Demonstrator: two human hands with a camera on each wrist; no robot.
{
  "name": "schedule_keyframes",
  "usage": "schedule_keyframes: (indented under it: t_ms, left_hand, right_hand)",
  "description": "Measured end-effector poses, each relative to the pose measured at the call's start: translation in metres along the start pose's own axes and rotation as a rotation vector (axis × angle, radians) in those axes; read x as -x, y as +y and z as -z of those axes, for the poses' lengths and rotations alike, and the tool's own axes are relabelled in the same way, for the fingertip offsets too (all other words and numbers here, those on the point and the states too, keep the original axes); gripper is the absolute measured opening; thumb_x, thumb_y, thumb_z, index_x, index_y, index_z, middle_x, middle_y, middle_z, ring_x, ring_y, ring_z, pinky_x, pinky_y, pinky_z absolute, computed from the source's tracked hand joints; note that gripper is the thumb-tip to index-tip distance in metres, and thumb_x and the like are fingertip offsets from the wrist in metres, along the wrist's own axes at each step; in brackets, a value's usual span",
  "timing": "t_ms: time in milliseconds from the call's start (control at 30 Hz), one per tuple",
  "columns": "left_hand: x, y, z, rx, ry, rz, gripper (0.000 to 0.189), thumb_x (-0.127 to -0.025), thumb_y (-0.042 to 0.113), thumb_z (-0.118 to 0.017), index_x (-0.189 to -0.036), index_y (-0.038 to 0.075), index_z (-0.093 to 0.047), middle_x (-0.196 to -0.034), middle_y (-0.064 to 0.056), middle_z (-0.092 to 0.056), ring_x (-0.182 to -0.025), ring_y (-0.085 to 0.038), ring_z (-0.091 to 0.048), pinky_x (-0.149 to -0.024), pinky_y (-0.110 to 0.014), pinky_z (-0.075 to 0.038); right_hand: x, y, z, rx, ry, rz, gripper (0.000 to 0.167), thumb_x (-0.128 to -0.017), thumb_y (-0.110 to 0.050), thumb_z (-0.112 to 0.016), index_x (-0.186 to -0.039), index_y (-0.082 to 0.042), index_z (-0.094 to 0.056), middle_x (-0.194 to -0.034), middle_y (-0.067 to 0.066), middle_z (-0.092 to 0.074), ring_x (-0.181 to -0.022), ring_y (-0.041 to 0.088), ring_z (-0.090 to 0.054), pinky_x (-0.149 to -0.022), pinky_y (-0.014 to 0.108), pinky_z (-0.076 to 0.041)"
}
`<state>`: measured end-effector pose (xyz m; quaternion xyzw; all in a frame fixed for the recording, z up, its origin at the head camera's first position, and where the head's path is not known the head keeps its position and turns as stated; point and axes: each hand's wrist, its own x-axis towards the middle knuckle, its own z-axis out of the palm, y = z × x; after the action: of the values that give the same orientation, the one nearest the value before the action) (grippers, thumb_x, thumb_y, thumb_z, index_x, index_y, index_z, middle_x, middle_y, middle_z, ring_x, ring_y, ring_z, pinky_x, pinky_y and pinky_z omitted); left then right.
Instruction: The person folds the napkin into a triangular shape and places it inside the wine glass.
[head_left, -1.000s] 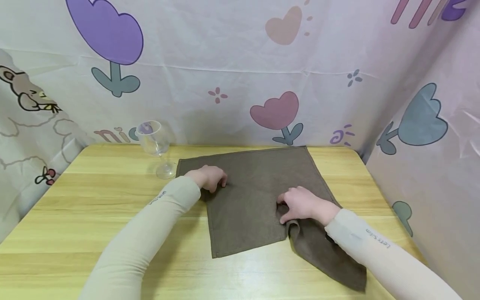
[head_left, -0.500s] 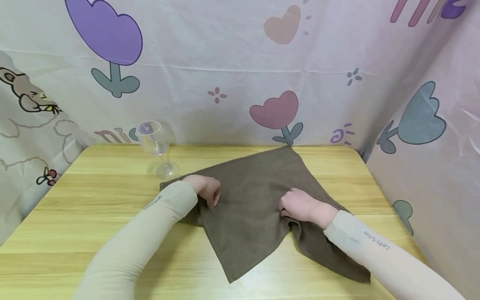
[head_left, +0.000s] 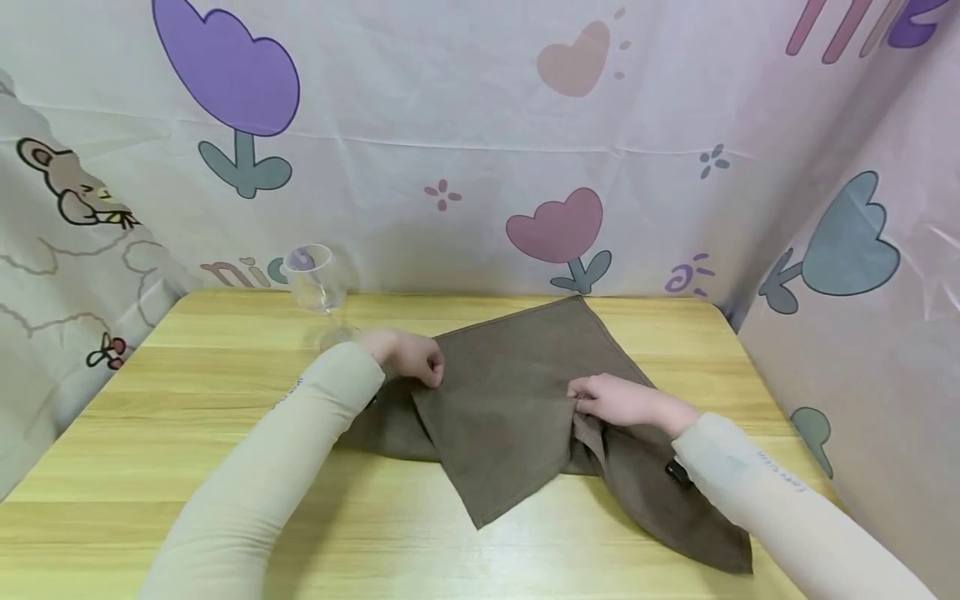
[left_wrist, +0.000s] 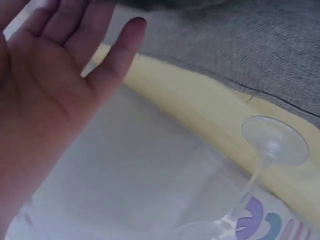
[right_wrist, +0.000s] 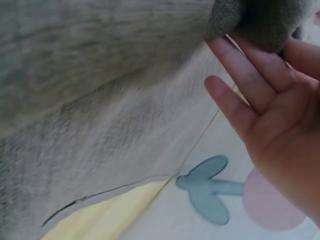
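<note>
A brown cloth (head_left: 517,392) lies across the middle of the table, with one corner at the far edge and another pointing toward me. Its left and right parts are bunched and folded under an upper layer. My left hand (head_left: 408,354) pinches the cloth at the left side of that layer; in the left wrist view the little finger stands free and the pinch is out of frame. My right hand (head_left: 618,400) pinches a raised fold on the right. Seen from the right wrist, the gathered cloth (right_wrist: 265,22) sits at its fingertips (right_wrist: 216,86).
A clear stemmed wine glass (head_left: 317,283) stands upright at the back left, its base partly behind my left wrist. The wooden table (head_left: 187,400) ends at a printed fabric backdrop (head_left: 390,100) behind and at both sides.
The cloth has turned on the table: its far left corner came nearer and its front corner shifted right. The left part now bunches under my left forearm. Both hands stayed near their places.
</note>
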<state>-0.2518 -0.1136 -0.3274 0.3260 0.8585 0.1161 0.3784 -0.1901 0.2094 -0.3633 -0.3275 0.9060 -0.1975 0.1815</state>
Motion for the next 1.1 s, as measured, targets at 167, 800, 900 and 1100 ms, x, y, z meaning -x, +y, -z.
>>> schedule_keyframes:
  t_ms: [167,800,900,1100]
  left_hand:
    - [-0.006,-0.003,0.004,0.081,0.207,-0.061,0.015,-0.094,0.006,-0.047,-0.079,0.006,-0.050,-0.070,0.002,-0.042,-0.063,-0.011,-0.037,-0.065,-0.024,-0.033]
    - [-0.042,-0.005,-0.020,-0.084,0.256,0.042,0.038,-0.071,-0.012,-0.051,-0.102,0.008,-0.060,-0.100,-0.007,-0.057,-0.078,-0.016,-0.041,-0.064,-0.024,-0.034]
    - [-0.039,-0.005,-0.020,-0.078,0.234,0.046,0.042,-0.069,-0.015,-0.053,-0.104,0.008,-0.060,-0.102,-0.009,-0.056,-0.077,-0.016,-0.040,-0.061,-0.023,-0.032]
    - [-0.032,-0.002,-0.022,-0.089,0.183,0.091,0.034,-0.070,-0.013,-0.065,-0.095,0.009,-0.061,-0.093,-0.003,-0.055,-0.078,-0.015,-0.043,-0.063,-0.022,-0.036]
  right_hand:
    - [0.003,0.010,0.002,-0.040,0.114,-0.090,0.013,-0.087,-0.003,-0.047,-0.081,-0.009,-0.057,-0.071,-0.004,-0.052,-0.070,0.009,-0.047,-0.066,0.025,-0.038]
    - [0.003,0.005,-0.015,0.469,0.197,-0.054,0.011,-0.083,-0.013,-0.064,-0.089,-0.009,-0.073,-0.088,0.004,-0.070,-0.086,0.023,-0.065,-0.077,0.038,-0.051]
    - [0.001,0.003,-0.014,0.442,0.142,-0.069,0.021,-0.080,-0.025,-0.069,-0.094,-0.009,-0.071,-0.091,0.004,-0.071,-0.086,0.024,-0.065,-0.078,0.039,-0.051]
    - [-0.002,-0.001,-0.020,0.464,0.162,0.000,0.016,-0.073,-0.016,-0.074,-0.088,-0.010,-0.071,-0.086,0.003,-0.070,-0.082,0.023,-0.065,-0.074,0.037,-0.051]
